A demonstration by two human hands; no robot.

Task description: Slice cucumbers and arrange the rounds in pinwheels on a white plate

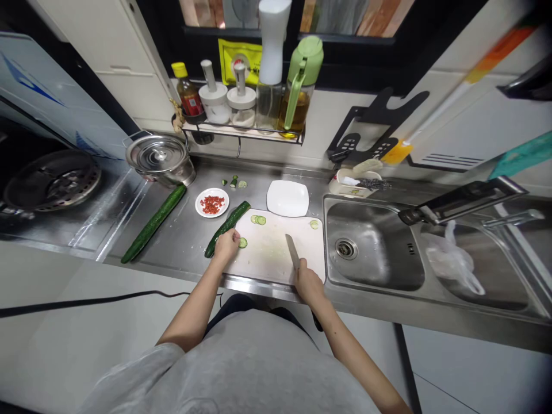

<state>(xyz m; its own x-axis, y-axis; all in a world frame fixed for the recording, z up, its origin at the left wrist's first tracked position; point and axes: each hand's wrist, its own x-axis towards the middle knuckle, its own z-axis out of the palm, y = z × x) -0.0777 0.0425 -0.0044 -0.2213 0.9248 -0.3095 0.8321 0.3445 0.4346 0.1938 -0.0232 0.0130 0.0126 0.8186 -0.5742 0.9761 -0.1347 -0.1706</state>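
Note:
My right hand [309, 283] is wrapped round the handle of a knife [292, 249], whose blade points away from me over the white cutting board [259, 261]. At the board's left edge, my left hand [226, 246] has its fingers pinched together; what they hold, if anything, is too small to make out. A cucumber slice [243, 243] lies right beside those fingertips. One cucumber [236, 215] rests slanted along the board's left edge, partly behind my left hand. Several thin slices [259, 219] lie at the board's far left, and more slices [314, 224] at its far right.
Another cucumber [154, 224] lies left on the steel counter. Behind the board stand a plate of chopped red pieces [213, 203], cucumber scraps [233, 182] and a white dish [287, 198]. A lidded pot [160, 158] stands back left, a sink [375, 247] right, a bottle rack [245, 133] above.

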